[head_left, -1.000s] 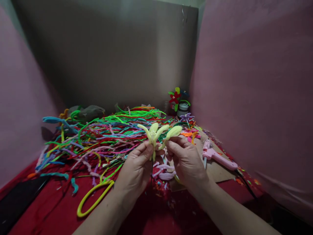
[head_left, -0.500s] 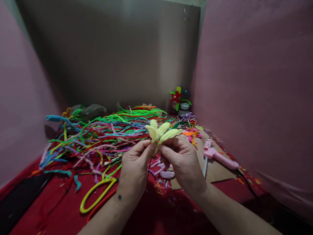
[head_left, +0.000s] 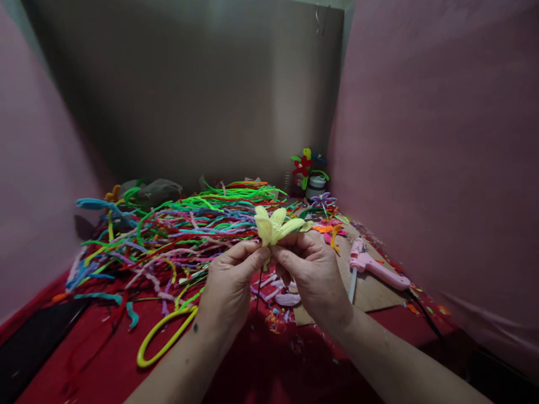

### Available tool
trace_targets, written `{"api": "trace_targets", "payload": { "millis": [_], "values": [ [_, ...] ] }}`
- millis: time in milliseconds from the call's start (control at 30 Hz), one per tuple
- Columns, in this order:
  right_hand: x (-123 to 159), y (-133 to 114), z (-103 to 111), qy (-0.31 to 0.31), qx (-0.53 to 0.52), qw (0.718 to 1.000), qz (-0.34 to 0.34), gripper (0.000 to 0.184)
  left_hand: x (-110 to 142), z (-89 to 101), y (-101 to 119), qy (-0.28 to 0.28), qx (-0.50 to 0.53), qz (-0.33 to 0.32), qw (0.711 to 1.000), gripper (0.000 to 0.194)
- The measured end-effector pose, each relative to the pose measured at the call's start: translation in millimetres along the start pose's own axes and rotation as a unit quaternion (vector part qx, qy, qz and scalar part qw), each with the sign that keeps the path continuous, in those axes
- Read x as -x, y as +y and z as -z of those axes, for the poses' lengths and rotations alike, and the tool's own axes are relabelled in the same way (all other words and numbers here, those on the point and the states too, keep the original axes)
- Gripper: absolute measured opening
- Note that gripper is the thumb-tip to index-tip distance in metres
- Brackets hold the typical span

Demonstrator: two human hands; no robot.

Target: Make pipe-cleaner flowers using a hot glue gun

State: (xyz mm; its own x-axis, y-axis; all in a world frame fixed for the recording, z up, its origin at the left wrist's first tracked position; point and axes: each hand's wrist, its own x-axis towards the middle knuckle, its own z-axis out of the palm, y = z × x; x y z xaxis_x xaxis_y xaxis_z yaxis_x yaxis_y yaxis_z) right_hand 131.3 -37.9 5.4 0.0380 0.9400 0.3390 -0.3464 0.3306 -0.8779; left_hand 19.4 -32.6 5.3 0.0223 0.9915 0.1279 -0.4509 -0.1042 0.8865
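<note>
A pale yellow pipe-cleaner flower (head_left: 275,225) with several petals is held up between my two hands, above the red cloth. Thumb and fingers of my left hand (head_left: 236,275) pinch its base from the left. From the right, my right hand (head_left: 309,272) pinches the base and the lower part of a petal. A thin dark stem (head_left: 259,286) hangs down below the flower. My fingers hide the join between petals and stem.
A heap of colourful pipe cleaners (head_left: 185,224) spreads behind and left. On cardboard (head_left: 370,297) at right lies a pink glue gun (head_left: 374,266), its cord trailing right. Yellow scissor handles (head_left: 164,336) lie near my left wrist. Finished flowers (head_left: 303,165) stand beside a jar (head_left: 315,187).
The flower has turned slightly in my fingers, and its right petals sit closer together. My left hand has shifted a little left and shows more of the stem.
</note>
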Motion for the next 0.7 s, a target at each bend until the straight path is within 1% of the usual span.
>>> {"api": "trace_targets", "payload": {
  "millis": [133,300,367,500,533,633,700],
  "values": [
    [0,1,1,0.001,-0.011,1.000,0.003,0.004,-2,0.3,0,-0.027,0.003,0.004,1.000,0.010],
    [-3,4,5,0.014,-0.022,1.000,0.001,0.008,-4,2.7,-2,-0.036,0.019,0.027,0.999,0.012],
    [-5,5,7,0.011,-0.048,0.999,-0.019,0.012,-4,3.6,-3,-0.039,0.025,0.037,0.998,0.012],
    [-9,9,10,-0.058,-0.096,0.991,-0.072,0.009,-4,4.0,-2,-0.045,0.025,0.061,0.997,0.015],
    [-10,9,11,-0.066,-0.106,0.989,-0.080,0.008,-4,4.2,-2,-0.050,0.025,0.072,0.996,0.017],
    [-11,9,11,-0.063,-0.134,0.983,-0.112,0.009,-5,6.1,-1,-0.064,0.031,0.111,0.991,0.014],
    [-10,6,10,-0.067,-0.144,0.977,-0.142,0.009,-5,8.1,0,-0.085,0.041,0.134,0.986,0.011]
  ]
}}
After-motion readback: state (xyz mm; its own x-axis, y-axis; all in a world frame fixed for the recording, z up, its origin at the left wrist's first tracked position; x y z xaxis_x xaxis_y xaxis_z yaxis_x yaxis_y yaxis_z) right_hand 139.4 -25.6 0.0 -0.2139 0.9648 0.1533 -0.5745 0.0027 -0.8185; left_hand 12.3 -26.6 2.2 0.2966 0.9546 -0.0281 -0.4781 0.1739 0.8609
